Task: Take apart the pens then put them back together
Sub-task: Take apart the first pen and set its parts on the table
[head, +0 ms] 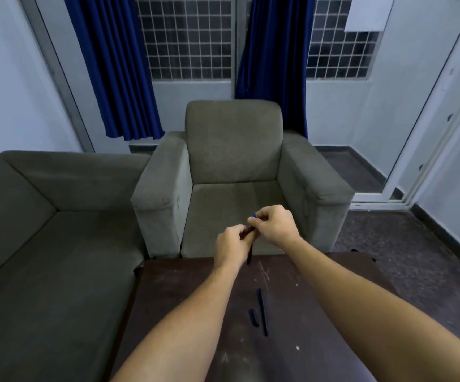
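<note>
Pen in hand point(249, 255), where exactly is it?

Up in the air over the far edge of the table point(173, 312). It's a slim dark barrel with a blue end poking out on top. The left hand point(230, 244) has its fingers curled round the middle of it. The right hand point(274, 226) pinches the upper end, and the two hands touch.

And on the surface?

A second pen point(262, 312), long, thin and dark, lies just beside a short dark cap point(253, 317), between the forearms. The tabletop is dark brown, matt, scratched and flecked with pale specks.

What about the room?

A squarish armchair point(234, 161) in coarse grey-green fabric faces the table, with a sofa point(44, 216) of the same cloth to the left. Behind hang pleated blue curtains point(118, 64) beside a window with a white square grille point(187, 37). The walls are pale and the floor point(388, 244) is dark and speckled
</note>
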